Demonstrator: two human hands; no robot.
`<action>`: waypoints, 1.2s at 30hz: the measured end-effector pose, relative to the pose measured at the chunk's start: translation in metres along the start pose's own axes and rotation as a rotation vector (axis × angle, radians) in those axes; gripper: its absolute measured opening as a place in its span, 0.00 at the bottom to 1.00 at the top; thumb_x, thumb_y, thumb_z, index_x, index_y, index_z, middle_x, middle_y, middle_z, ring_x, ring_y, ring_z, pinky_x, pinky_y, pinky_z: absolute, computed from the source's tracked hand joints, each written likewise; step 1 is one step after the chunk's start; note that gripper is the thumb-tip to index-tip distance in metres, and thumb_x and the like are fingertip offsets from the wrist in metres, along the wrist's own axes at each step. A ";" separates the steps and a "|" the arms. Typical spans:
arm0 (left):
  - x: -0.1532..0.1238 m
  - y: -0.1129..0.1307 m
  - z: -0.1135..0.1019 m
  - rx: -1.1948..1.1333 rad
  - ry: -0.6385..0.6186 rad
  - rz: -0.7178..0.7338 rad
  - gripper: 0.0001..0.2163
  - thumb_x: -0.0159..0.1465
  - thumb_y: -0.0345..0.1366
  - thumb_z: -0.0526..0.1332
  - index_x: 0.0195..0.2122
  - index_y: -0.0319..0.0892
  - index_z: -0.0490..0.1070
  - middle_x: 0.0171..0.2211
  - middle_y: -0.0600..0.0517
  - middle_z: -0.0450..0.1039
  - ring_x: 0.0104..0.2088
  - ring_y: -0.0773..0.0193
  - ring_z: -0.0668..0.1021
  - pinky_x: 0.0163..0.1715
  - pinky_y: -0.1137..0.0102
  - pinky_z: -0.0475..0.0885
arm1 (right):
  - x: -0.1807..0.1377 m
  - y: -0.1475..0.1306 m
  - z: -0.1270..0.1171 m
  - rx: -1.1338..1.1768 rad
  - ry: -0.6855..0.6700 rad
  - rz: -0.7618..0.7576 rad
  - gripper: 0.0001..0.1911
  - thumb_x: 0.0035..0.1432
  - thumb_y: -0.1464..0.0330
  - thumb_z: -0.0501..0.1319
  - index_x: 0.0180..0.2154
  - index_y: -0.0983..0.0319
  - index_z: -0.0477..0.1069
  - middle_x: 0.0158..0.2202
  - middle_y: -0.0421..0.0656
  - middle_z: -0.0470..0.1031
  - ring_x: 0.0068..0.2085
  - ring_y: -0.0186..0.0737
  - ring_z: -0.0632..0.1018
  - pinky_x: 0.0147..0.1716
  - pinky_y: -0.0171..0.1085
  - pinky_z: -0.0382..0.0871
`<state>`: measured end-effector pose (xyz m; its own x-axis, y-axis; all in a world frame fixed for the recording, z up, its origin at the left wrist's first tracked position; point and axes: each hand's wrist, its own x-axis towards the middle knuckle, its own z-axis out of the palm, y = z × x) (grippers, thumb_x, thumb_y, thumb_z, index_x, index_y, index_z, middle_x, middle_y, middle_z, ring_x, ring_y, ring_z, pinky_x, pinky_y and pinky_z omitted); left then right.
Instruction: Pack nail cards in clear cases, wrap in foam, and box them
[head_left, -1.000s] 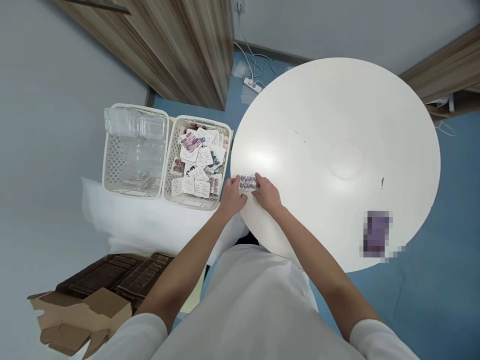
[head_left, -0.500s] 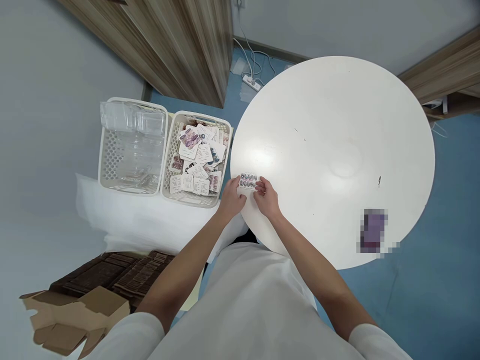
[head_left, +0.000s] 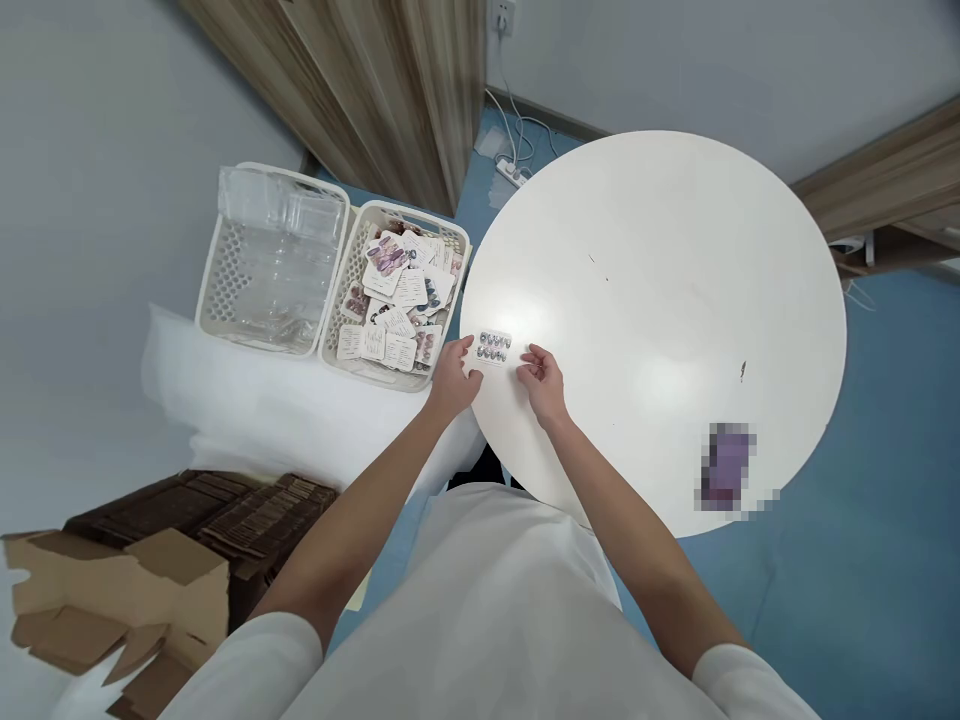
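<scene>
A small card of press-on nails (head_left: 493, 347), with two rows of shiny, dark, patterned nails, lies face up near the left edge of the white round table (head_left: 637, 250). At its left edge is my left hand (head_left: 454, 382), fingertips by the card's side and thumb spread below its corner. My right hand (head_left: 544, 383) stays a little to the right of the card, with a gap between them. Its fingers are bent, thumb and forefinger apart, and nothing shows in them.
Left of the table, a white basket (head_left: 328, 362) holds many nail cards; beside it another basket (head_left: 206, 300) holds clear plastic packaging. An open cardboard box (head_left: 112, 590) with dark brown stacks sits lower left. A blurred purple item (head_left: 727, 465) lies on the table's right side.
My right hand has moved off the card's right edge to the right. My left hand stays at the left edge. The whole view has shifted slightly.
</scene>
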<state>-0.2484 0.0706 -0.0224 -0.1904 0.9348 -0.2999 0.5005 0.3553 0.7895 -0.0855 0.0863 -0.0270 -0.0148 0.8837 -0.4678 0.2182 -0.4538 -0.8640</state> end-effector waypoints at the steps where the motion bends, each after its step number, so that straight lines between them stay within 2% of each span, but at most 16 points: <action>1: -0.005 0.001 0.000 -0.012 0.004 -0.006 0.25 0.50 0.26 0.53 0.52 0.42 0.59 0.48 0.47 0.62 0.46 0.62 0.68 0.42 0.68 0.68 | -0.003 0.001 -0.006 0.017 0.013 -0.005 0.23 0.48 0.65 0.56 0.49 0.59 0.60 0.45 0.45 0.66 0.36 0.33 0.71 0.38 0.38 0.67; 4: -0.031 0.004 -0.002 -0.057 -0.037 -0.016 0.22 0.52 0.27 0.52 0.50 0.41 0.61 0.44 0.48 0.66 0.40 0.65 0.71 0.39 0.69 0.69 | -0.018 0.003 -0.024 0.056 0.002 -0.005 0.18 0.48 0.64 0.56 0.42 0.61 0.65 0.30 0.39 0.68 0.26 0.30 0.68 0.30 0.35 0.67; 7: -0.068 0.007 -0.006 -0.066 -0.098 -0.014 0.19 0.55 0.31 0.52 0.49 0.41 0.62 0.41 0.49 0.69 0.36 0.66 0.72 0.38 0.69 0.69 | -0.037 0.005 -0.039 0.090 -0.081 -0.010 0.12 0.49 0.61 0.56 0.34 0.61 0.68 0.16 0.32 0.55 0.20 0.29 0.62 0.24 0.33 0.64; 9: -0.093 0.009 -0.011 -0.029 -0.127 -0.011 0.18 0.56 0.34 0.52 0.49 0.41 0.63 0.41 0.49 0.69 0.36 0.66 0.72 0.38 0.68 0.69 | -0.049 0.005 -0.043 0.119 -0.124 -0.039 0.12 0.49 0.60 0.56 0.32 0.61 0.68 0.15 0.31 0.52 0.19 0.29 0.61 0.23 0.33 0.62; 13: -0.133 0.006 -0.029 0.017 -0.080 -0.057 0.17 0.57 0.38 0.52 0.48 0.43 0.63 0.41 0.49 0.69 0.37 0.64 0.73 0.37 0.67 0.69 | -0.064 0.000 -0.040 0.100 -0.182 -0.096 0.14 0.48 0.58 0.56 0.33 0.61 0.68 0.18 0.34 0.56 0.21 0.31 0.63 0.21 0.32 0.60; 19: -0.156 -0.006 -0.071 0.022 0.080 -0.091 0.17 0.56 0.40 0.54 0.47 0.44 0.65 0.41 0.49 0.70 0.35 0.64 0.74 0.36 0.67 0.70 | -0.076 -0.023 -0.015 -0.027 -0.307 -0.211 0.13 0.49 0.60 0.56 0.33 0.61 0.69 0.20 0.36 0.62 0.23 0.32 0.65 0.23 0.33 0.62; 22: -0.159 -0.014 -0.095 0.027 0.127 -0.086 0.18 0.55 0.41 0.55 0.47 0.44 0.65 0.41 0.48 0.71 0.36 0.62 0.75 0.35 0.66 0.70 | -0.074 -0.037 0.008 -0.108 -0.371 -0.260 0.13 0.48 0.59 0.56 0.34 0.60 0.69 0.21 0.36 0.63 0.23 0.33 0.65 0.24 0.34 0.63; 26: -0.148 -0.035 -0.130 0.049 0.211 -0.090 0.18 0.55 0.42 0.56 0.47 0.44 0.65 0.42 0.48 0.70 0.37 0.61 0.74 0.35 0.66 0.70 | -0.064 -0.056 0.060 -0.220 -0.497 -0.299 0.15 0.47 0.60 0.57 0.37 0.60 0.68 0.22 0.36 0.65 0.22 0.33 0.66 0.22 0.34 0.63; 30: -0.118 -0.064 -0.164 -0.016 0.281 -0.152 0.19 0.53 0.41 0.58 0.47 0.43 0.65 0.43 0.47 0.70 0.40 0.61 0.74 0.38 0.66 0.69 | -0.047 -0.076 0.120 -0.353 -0.586 -0.360 0.16 0.46 0.63 0.56 0.38 0.61 0.67 0.26 0.38 0.70 0.25 0.34 0.70 0.25 0.36 0.66; 33: -0.090 -0.083 -0.185 -0.199 0.279 -0.269 0.23 0.53 0.41 0.60 0.49 0.41 0.62 0.46 0.44 0.68 0.41 0.61 0.74 0.38 0.67 0.69 | -0.033 -0.090 0.162 -0.438 -0.586 -0.446 0.14 0.46 0.66 0.56 0.37 0.62 0.68 0.32 0.41 0.73 0.31 0.35 0.72 0.33 0.39 0.67; 36: -0.064 -0.096 -0.202 -0.386 0.258 -0.343 0.25 0.54 0.42 0.59 0.52 0.40 0.58 0.48 0.42 0.67 0.43 0.61 0.73 0.38 0.68 0.69 | -0.019 -0.101 0.202 -0.440 -0.589 -0.442 0.14 0.46 0.70 0.56 0.38 0.61 0.68 0.37 0.43 0.73 0.35 0.35 0.74 0.38 0.39 0.68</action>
<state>-0.4548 -0.0233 0.0286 -0.5115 0.7188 -0.4709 0.0389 0.5668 0.8229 -0.3045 0.0919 0.0312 -0.6657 0.7096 -0.2310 0.4302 0.1119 -0.8958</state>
